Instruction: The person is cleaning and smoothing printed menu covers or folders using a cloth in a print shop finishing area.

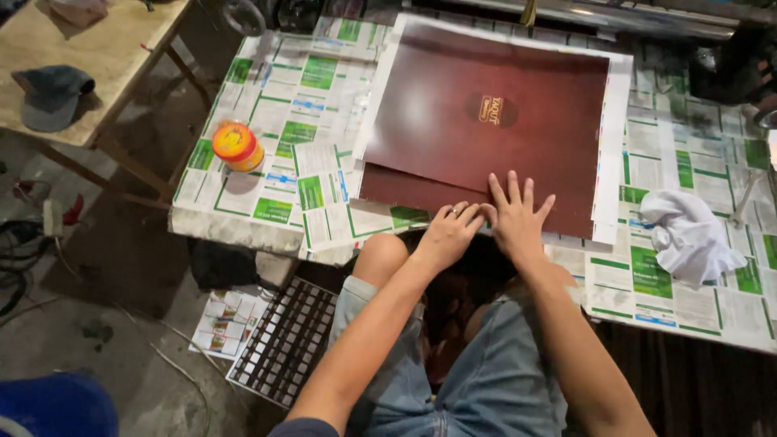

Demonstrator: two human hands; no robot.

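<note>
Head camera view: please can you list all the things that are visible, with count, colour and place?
Glossy sheet: one, dark maroon with a small gold emblem, on the table centre.
White backing paper: a stack, count unclear, under the maroon sheet.
Newspaper: many sheets, white and green, covering the table.
Jar: one, orange with a yellow lid, on the table's left part.
Cloth: one, white, crumpled, on the table's right part.
Wooden table: one, pale, top left.
Cap: one, dark grey-blue, on the wooden table.
Grid mat: one, dark, on the floor.
Blue object: one, bottom left corner.
Left hand: pressing the maroon sheet's near edge, a ring on one finger.
Right hand: flat on the maroon sheet, fingers spread.
</note>
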